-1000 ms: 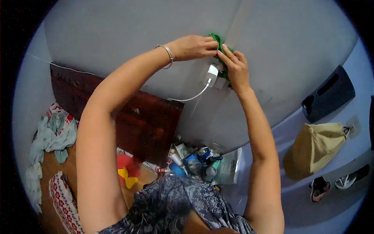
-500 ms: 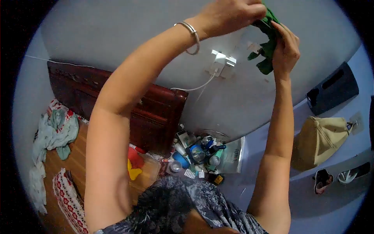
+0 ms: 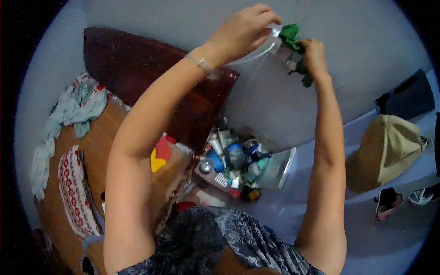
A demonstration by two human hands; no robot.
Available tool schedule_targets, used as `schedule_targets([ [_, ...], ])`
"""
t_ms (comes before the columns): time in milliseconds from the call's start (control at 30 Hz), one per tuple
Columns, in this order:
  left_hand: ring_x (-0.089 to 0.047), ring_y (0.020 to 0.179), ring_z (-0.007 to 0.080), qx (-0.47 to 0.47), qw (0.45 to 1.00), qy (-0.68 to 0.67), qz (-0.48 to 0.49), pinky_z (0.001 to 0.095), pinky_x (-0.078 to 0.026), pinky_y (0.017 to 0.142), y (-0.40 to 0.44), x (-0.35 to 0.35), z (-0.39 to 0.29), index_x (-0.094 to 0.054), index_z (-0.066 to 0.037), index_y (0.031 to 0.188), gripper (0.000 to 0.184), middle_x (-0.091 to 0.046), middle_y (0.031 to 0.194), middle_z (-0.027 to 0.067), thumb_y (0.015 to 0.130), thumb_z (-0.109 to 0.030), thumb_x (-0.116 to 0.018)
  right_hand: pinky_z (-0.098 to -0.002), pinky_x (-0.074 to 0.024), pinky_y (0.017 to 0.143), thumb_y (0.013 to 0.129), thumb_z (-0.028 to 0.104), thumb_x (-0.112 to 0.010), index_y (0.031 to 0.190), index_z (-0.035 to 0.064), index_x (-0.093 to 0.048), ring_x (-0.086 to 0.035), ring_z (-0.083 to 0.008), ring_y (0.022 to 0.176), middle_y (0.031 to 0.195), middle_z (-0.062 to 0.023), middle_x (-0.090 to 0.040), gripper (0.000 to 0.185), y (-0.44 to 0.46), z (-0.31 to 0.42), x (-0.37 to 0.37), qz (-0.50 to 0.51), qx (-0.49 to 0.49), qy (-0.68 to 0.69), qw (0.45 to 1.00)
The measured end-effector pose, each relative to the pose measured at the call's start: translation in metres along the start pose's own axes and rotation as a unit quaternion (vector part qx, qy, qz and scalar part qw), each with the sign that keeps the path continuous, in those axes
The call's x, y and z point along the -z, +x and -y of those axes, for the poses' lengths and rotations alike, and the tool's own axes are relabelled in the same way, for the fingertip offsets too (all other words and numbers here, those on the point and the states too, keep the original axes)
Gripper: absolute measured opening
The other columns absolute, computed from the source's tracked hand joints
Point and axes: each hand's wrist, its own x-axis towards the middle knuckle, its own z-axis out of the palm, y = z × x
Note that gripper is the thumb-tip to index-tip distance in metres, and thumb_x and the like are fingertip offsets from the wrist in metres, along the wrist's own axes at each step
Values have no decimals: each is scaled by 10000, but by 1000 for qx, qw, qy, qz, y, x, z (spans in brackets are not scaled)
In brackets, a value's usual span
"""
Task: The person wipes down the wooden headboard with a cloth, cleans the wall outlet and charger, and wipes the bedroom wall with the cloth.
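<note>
My left hand [image 3: 245, 32], with a silver bangle [image 3: 201, 62] at its wrist, is raised before the grey wall. Its fingers are curved and apart from the thumb, and I see nothing between them. Just to its right is a bunch of green leaves [image 3: 290, 34], apart from the fingertips. My right hand [image 3: 315, 58] is closed on this leafy green vine, whose darker leaves [image 3: 302, 75] hang below the fingers. Behind the hands, a white charger [image 3: 276, 42] with a white cable sits on the wall, partly hidden.
A dark red wooden headboard [image 3: 137, 59] stands against the wall at the left. Low in the middle, a small table bears cluttered bottles and jars [image 3: 236, 156]. At the right hang a tan cap [image 3: 387, 146] and a dark holder [image 3: 408, 94]. Shoes [image 3: 388, 204] sit below.
Both hands have come lower in view, and the leafy vine with them. My left hand has let go of the leaves and moved left of them. The view has shifted and is blurred.
</note>
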Motion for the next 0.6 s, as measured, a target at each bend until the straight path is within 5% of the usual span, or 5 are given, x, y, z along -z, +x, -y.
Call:
schedule_targets([
  [67, -557, 1019, 335, 70, 996, 39, 38, 365, -477, 858, -61, 32, -36, -557, -69, 1056, 258, -567, 1088, 137, 802, -38, -588, -369, -500, 777, 692, -43, -468, 1015, 39, -672, -643, -280, 855, 943, -174, -668, 391, 0, -6, 29, -23, -104, 196, 975],
  [200, -567, 1014, 293, 310, 940, -4, 140, 357, -470, 859, -246, 69, -107, -568, -55, 1021, 210, -579, 1055, 123, 811, -40, -582, -410, -521, 845, 768, -17, -486, 1187, -32, -528, -616, -294, 956, 1117, -184, -601, 422, -28, 3, 81, -69, -121, 720, 679],
  [433, -581, 806, 329, 558, 799, 151, 167, 377, -476, 718, -473, 141, -278, -609, -38, 1009, 191, -581, 888, 159, 834, -51, -534, -423, -513, 853, 798, 137, -601, 1266, -37, -457, -590, -316, 1016, 1167, -205, -567, 519, -71, 59, 41, 58, -94, 736, 668],
  [500, -581, 776, 329, 597, 775, 144, 148, 383, -474, 701, -477, 156, -293, -619, -37, 990, 176, -580, 839, 158, 836, -51, -534, -455, -504, 855, 801, 227, -629, 1244, -26, -480, -589, -349, 1009, 1185, -223, -551, 531, -68, 107, 60, -27, -110, 678, 726],
  [600, -583, 751, 323, 609, 757, 152, 182, 397, -472, 667, -473, 160, -279, -625, -35, 974, 162, -584, 796, 157, 840, -59, -538, -413, -505, 845, 838, 187, -596, 1228, 4, -485, -577, -330, 1026, 1161, -204, -557, 445, -85, 139, 34, -42, -95, 781, 616],
])
